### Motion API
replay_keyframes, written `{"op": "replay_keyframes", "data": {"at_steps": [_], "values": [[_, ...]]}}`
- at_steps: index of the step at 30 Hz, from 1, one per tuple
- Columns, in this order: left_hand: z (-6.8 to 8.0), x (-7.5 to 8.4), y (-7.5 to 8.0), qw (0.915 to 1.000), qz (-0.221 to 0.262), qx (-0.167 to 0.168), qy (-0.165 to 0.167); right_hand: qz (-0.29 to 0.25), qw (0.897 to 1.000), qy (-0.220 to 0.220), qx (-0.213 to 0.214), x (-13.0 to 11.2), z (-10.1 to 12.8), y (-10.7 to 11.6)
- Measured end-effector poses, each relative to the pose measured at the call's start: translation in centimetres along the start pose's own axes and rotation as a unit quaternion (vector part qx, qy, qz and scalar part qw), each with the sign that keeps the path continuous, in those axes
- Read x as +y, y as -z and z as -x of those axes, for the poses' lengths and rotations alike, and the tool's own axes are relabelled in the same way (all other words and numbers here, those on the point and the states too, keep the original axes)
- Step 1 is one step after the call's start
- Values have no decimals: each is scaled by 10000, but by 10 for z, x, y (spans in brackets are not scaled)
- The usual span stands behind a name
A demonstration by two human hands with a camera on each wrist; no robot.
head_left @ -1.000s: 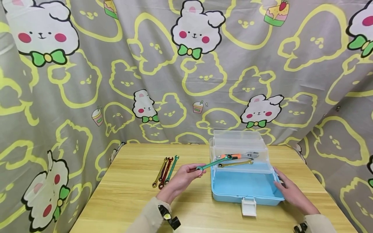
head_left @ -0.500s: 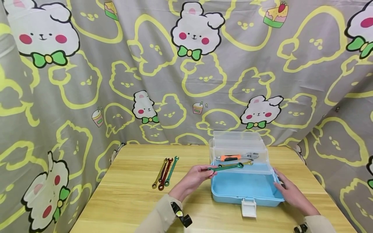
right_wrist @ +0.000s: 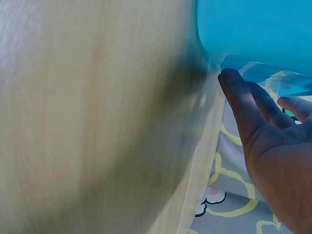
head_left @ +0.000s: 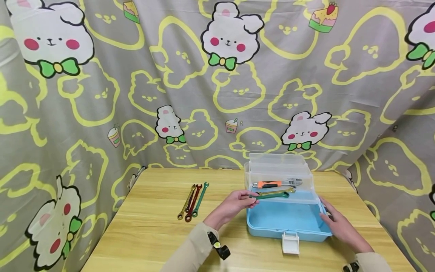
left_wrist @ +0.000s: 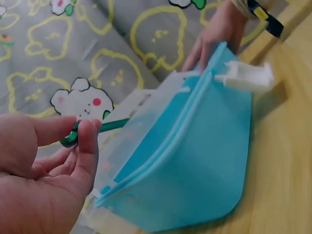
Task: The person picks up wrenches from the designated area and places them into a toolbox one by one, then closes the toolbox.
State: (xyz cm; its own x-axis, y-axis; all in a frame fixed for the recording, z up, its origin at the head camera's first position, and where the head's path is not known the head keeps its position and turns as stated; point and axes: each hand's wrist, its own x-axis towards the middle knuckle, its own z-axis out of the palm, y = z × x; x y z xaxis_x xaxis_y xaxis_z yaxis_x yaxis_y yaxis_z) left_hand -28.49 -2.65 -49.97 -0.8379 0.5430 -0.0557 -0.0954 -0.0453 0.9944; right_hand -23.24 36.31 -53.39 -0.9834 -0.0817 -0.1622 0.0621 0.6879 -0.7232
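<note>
In the head view my left hand [head_left: 239, 204] pinches one end of a green ratchet wrench [head_left: 272, 195] between thumb and fingers. The wrench points right, its far end over the clear tray [head_left: 306, 195] of a blue toolbox [head_left: 253, 228]. A gold wrench [head_left: 287, 190] and an orange-handled adjustable wrench [head_left: 268, 184] lie in that tray. My right hand [head_left: 341, 226] holds the box's right side, thumb at the rim and fingers along the outside. In the right wrist view, its fingers [right_wrist: 239, 100] reach up close to the blue wall.
Left on the wooden table [head_left: 149, 234] lie several ratchet wrenches: a gold wrench [head_left: 185, 206], red wrenches [head_left: 193, 204] and a green wrench [head_left: 200, 200]. The toolbox's white latch [head_left: 290, 243] hangs at the front. A patterned curtain [head_left: 190, 87] stands behind the table.
My left hand has moved right, carrying the green wrench from beside the toolbox to over the clear tray. The wrench has turned from slanting to nearly level. My right hand stays put.
</note>
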Motion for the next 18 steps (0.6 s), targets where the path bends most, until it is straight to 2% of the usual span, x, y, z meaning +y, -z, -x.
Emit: {"op": "replay_keyframes", "data": {"at_steps": [5, 12, 15, 18], "values": [[-4, 1, -4, 9983, -436, 317, -234, -36, 10000, -36, -2, -1, 1, 0], [-6, 2, -7, 9909, -996, 720, -551, -89, 9999, 61, 24, 0, 1, -1], [-8, 3, -8, 9813, -1563, 840, -750, -79, 9999, 98, 66, 0, 1, -1], [-11, 5, -9, 9661, -2185, 974, -965, -83, 9999, 104, 88, 1, 1, -1]]}}
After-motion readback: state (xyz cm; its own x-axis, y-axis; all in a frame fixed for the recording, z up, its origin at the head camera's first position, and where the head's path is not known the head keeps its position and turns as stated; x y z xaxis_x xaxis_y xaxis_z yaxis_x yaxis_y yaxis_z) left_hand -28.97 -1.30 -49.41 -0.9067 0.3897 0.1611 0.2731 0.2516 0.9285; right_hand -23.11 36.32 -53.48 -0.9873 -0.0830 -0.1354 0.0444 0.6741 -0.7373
